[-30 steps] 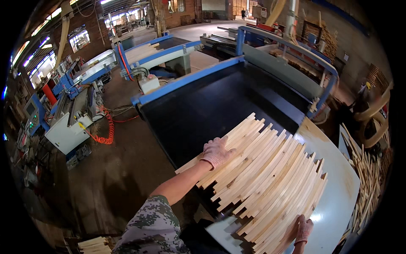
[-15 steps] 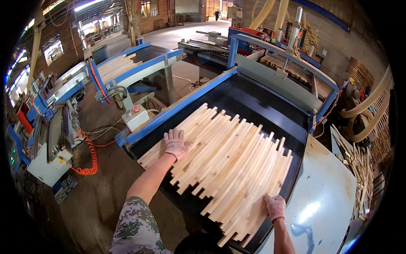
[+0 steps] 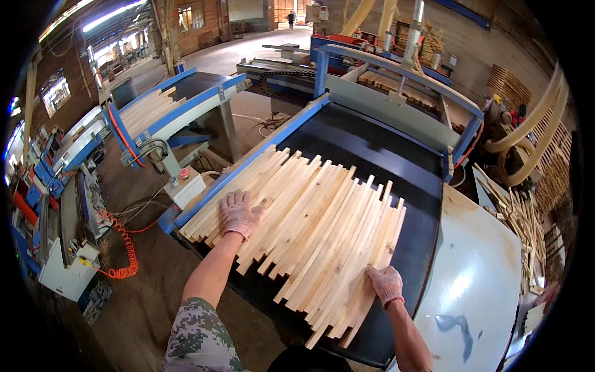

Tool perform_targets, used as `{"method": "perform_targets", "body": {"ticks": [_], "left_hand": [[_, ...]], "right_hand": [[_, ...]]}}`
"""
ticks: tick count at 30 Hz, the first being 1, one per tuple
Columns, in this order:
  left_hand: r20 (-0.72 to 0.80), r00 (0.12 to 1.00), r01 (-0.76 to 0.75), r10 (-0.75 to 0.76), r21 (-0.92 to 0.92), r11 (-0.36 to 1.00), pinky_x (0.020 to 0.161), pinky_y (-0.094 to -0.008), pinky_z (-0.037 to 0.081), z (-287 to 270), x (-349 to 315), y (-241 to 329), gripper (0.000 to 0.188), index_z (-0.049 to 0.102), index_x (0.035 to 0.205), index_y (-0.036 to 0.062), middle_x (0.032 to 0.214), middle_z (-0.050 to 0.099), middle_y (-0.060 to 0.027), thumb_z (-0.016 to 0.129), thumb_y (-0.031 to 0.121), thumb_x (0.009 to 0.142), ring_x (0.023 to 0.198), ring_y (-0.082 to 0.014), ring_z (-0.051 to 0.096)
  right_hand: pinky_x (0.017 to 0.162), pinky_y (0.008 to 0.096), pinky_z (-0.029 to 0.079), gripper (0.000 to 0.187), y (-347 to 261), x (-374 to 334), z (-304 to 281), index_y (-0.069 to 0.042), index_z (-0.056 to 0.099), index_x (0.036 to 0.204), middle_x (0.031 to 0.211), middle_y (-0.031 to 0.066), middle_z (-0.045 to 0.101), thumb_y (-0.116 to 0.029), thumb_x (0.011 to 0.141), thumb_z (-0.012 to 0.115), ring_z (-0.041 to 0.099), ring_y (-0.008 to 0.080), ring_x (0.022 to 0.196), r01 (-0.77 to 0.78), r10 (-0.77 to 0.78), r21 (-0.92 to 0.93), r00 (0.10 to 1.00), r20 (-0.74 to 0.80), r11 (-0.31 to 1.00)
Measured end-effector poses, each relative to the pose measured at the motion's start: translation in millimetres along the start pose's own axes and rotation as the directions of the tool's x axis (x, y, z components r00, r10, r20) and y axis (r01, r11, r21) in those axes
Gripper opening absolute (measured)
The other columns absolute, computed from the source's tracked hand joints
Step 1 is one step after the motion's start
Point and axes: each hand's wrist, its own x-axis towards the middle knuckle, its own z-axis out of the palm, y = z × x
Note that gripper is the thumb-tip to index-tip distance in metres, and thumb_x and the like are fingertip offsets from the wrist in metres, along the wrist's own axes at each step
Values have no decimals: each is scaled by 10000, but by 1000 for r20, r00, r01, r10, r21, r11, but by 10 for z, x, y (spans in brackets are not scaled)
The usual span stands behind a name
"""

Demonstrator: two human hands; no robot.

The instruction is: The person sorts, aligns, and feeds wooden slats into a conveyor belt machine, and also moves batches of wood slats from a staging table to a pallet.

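A row of pale wooden strips point(image 3: 310, 217) lies side by side on the black conveyor belt point(image 3: 416, 248), their ends uneven. My left hand point(image 3: 239, 214), in a pinkish work glove, rests flat on the strips at the left, fingers spread. At the right edge of the row, near its closer end, my gloved right hand point(image 3: 385, 284) is closed against the outermost strip with curled fingers. Its fingertips are partly hidden. The leftmost strips lie along the blue side rail point(image 3: 248, 162).
A blue frame point(image 3: 403, 61) spans the belt's far end. To the right is a pale metal sheet point(image 3: 474, 266), with loose wood strips point(image 3: 514, 217) beyond. At left stand a red-button control box point(image 3: 185, 186), a second conveyor point(image 3: 180, 121) and a coiled orange hose point(image 3: 127, 251).
The row of strips has shifted left across the belt, widening the bare strip of belt at its right. Both my hands have moved left with it, and the view has turned slightly.
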Motion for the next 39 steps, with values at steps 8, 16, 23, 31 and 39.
{"method": "perform_targets", "body": {"ticks": [8, 16, 23, 31, 39], "left_hand": [[-90, 996, -61, 30, -366, 929, 1315, -485, 152, 150, 72, 377, 753, 403, 1612, 93, 1697, 337, -188, 588, 515, 1015, 1593, -349, 252], [-62, 712, -157, 699, -985, 73, 1202, -384, 413, -426, -37, 579, 498, 502, 1513, -55, 1539, 542, -195, 547, 199, 1086, 1414, -280, 534], [-7, 418, 108, 908, -992, -58, 1159, -413, 472, -643, -735, 44, 456, 595, 1410, -103, 1362, 677, -200, 559, 221, 1091, 1274, -272, 646], [181, 9, 360, 984, -918, 165, 1097, -422, 522, -336, -2594, 860, 439, 612, 1389, -81, 1274, 711, -185, 558, 229, 1083, 1182, -282, 680], [249, -399, 271, 882, -888, 373, 1115, -429, 513, -508, -4277, 1998, 449, 601, 1413, -84, 1319, 686, -222, 540, 187, 1060, 1210, -319, 678]], "right_hand": [[869, 347, 555, 485, -41, -532, 117, -20, 623, 1345, 1165, 53, 711, -305, 966, 724, 664, 153, 1014, -138, -275, 836, 905, 324, 531], [768, 329, 530, 686, -1401, -1651, 1195, -42, 507, 1551, 1131, 55, 695, -370, 971, 674, 611, 150, 891, -205, -397, 702, 702, 591, 683], [747, 293, 534, 706, -1312, -3099, 1479, 7, 474, 1561, 1079, 77, 687, -310, 958, 663, 630, 159, 845, -281, -221, 856, 888, 403, 434], [723, 285, 522, 365, 770, -5079, 2217, -56, 492, 1396, 1077, 38, 604, -107, 1049, 593, 580, 127, 840, -87, 195, 866, 959, 207, -493], [723, 308, 573, 395, 1223, -5953, 2027, -50, 491, 1429, 1072, 72, 636, -151, 1074, 632, 636, 172, 857, 292, 693, 809, 696, 186, -511]]}}
